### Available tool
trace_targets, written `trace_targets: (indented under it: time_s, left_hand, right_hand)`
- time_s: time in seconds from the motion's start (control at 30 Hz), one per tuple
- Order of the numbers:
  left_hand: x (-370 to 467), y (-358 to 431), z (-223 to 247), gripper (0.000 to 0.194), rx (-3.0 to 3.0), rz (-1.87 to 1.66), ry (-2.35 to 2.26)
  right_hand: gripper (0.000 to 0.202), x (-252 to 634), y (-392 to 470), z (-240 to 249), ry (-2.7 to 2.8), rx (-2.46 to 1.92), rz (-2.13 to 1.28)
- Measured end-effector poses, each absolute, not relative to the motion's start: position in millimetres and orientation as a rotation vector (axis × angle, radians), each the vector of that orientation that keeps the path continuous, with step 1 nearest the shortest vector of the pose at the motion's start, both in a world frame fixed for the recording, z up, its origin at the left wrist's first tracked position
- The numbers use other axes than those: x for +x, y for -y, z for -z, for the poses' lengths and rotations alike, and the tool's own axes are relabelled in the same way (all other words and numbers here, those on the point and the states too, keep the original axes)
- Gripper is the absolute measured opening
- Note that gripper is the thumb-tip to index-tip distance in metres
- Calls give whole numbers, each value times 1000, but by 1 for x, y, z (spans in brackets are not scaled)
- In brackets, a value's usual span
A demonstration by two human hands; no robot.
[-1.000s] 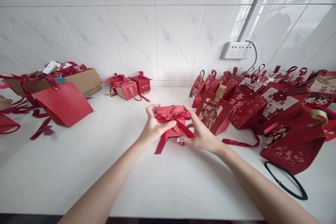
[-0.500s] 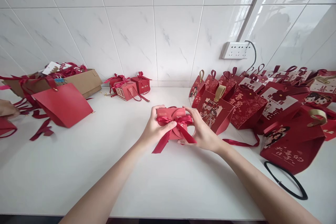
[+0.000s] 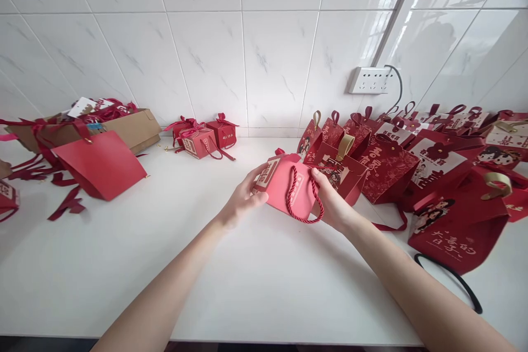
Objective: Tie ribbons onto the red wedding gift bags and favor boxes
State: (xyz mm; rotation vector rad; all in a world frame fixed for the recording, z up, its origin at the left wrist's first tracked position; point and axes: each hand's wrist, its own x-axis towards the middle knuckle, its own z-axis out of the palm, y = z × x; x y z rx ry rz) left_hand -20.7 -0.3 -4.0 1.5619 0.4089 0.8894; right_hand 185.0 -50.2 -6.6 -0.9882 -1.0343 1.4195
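Observation:
Between my two hands is a small red gift box (image 3: 279,198), tilted so that one side with a twisted rope handle (image 3: 306,221) faces me. Pale printing shows on its left face, and only a bit of the ribbon on its top is visible. My left hand (image 3: 243,198) grips the left side, its thumb on the near face. On the right side, my right hand (image 3: 332,198) holds the box, thumb at the upper edge and other fingers hidden behind it. Just beyond my right hand stands a red gift bag (image 3: 350,184) with a gold loop.
Several red gift bags (image 3: 388,170) crowd the right side. A black cord loop (image 3: 456,278) lies before them. Small red boxes (image 3: 202,143) sit by the wall. At left are a cardboard box (image 3: 140,126) of ribbons, a plain red bag (image 3: 101,165) and another person's hand (image 3: 5,169).
Both hands have turned the gift box, so its rope-handled side now faces me instead of the bow on top. At the far left, the other person's hand has moved further out of view.

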Motion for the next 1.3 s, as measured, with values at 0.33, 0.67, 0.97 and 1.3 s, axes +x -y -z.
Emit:
trace_targets:
  time_s: [0.33,0.67,0.97,1.3]
  left_hand:
    - [-17,8,-1,70,1539,-1029,-521]
    - [-17,3,4,59,1555,-1083,-467]
    - [-20,-1,14,65,1496,-1132,-559]
    - [-20,4,8,104,1637,-1085,-605]
  right_hand:
    - [63,182,57,-5,925,-993,-1619]
    - [62,182,57,1,882,-910,-1649]
    - [106,177,62,13,1838,-1075,-383]
    - [103,178,59,17,1993,-985,82]
